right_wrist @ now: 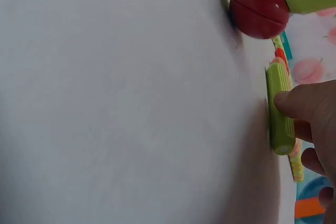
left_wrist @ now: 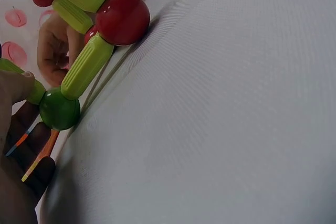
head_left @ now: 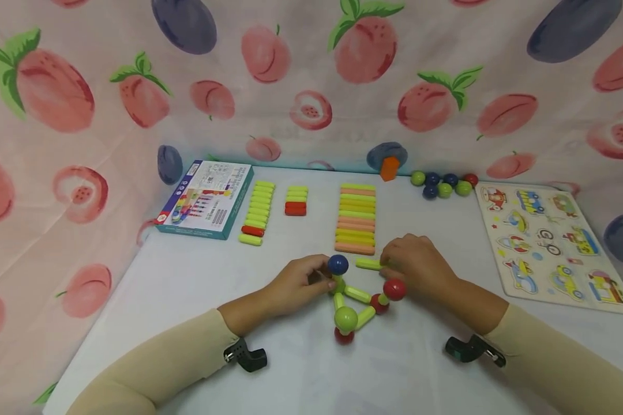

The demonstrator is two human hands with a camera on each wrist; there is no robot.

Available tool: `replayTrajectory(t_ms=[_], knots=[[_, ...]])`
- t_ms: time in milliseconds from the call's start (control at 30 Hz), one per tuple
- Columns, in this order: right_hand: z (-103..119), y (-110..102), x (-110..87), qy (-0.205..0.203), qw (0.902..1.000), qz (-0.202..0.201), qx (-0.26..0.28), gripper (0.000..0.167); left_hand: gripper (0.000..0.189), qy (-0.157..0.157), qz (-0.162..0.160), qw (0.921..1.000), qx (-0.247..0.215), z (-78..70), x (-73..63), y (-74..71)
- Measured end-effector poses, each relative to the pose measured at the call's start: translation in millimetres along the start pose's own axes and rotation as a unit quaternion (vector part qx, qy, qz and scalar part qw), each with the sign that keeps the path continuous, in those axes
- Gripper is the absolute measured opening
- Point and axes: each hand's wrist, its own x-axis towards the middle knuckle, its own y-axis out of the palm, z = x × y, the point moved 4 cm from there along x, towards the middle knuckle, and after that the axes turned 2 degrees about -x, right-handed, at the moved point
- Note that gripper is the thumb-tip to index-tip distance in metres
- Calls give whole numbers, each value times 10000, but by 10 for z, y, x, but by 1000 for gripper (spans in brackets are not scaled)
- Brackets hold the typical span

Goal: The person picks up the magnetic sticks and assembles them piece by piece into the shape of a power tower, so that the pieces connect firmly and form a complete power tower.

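On the white table in front of me stands a triangular frame of light green rods point(head_left: 357, 294) joined by red and green balls. Short uprights carry a blue ball point(head_left: 338, 264), a green ball point(head_left: 346, 319) and a red ball point(head_left: 394, 290). My left hand point(head_left: 301, 285) pinches the upright under the blue ball, thumb on the rod just above a green corner ball point(left_wrist: 60, 108). Beyond the frame, my right hand point(head_left: 417, 265) pinches a loose light green rod point(right_wrist: 281, 111) between thumb and fingers; its left end shows in the head view.
Behind the hands lie a stack of yellow, green and peach rods point(head_left: 355, 219) and two columns of short green and red rods point(head_left: 257, 213). A boxed set point(head_left: 207, 199) sits back left. Loose balls point(head_left: 445, 189), an orange block point(head_left: 389, 169) and a picture puzzle board point(head_left: 555, 248) are right.
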Motion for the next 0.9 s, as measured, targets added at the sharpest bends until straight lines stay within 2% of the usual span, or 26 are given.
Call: replayTrajectory(t_ms=[200,233,300,333,367,433,533,567,633,700,767,833,900], knots=[[-97,-51,-105,251,9984,509,30,31,25,-22,-7,10000,14,4,-11,-18],[-114,-56,-107,350,9971,662,166,30,25,-19,-9,10000,9,4,-14,-22],[-148,-63,-98,596,9903,998,766,23,25,-20,-15,10000,-2,4,-17,-27],[-159,-64,-86,746,9828,1176,1213,19,25,-22,-22,10000,-3,4,-18,-30],[-161,-65,-73,888,9711,1347,1758,17,24,-27,-19,10000,-12,5,-19,-31],[-142,-58,-36,1067,9371,1624,2900,17,25,-43,-9,10000,-22,14,-16,-29],[-58,-42,16,959,8782,1912,4278,21,26,-53,7,10000,-39,16,-14,-23],[-25,-33,32,857,8623,1982,4580,22,26,-43,16,10000,-42,14,-12,-20],[36,-9,54,662,8376,2124,4989,24,26,0,27,10000,-69,1,-8,-14],[82,22,65,525,8215,2263,5207,24,25,36,36,9999,-91,-6,1,-8],[110,60,71,456,8120,2399,5301,23,25,67,27,9999,-117,-18,4,-5],[127,94,75,427,8069,2530,5320,23,24,82,19,9999,-136,-22,6,-4],[133,116,85,408,8072,2600,5284,22,25,91,7,9999,-115,-20,8,-2]])
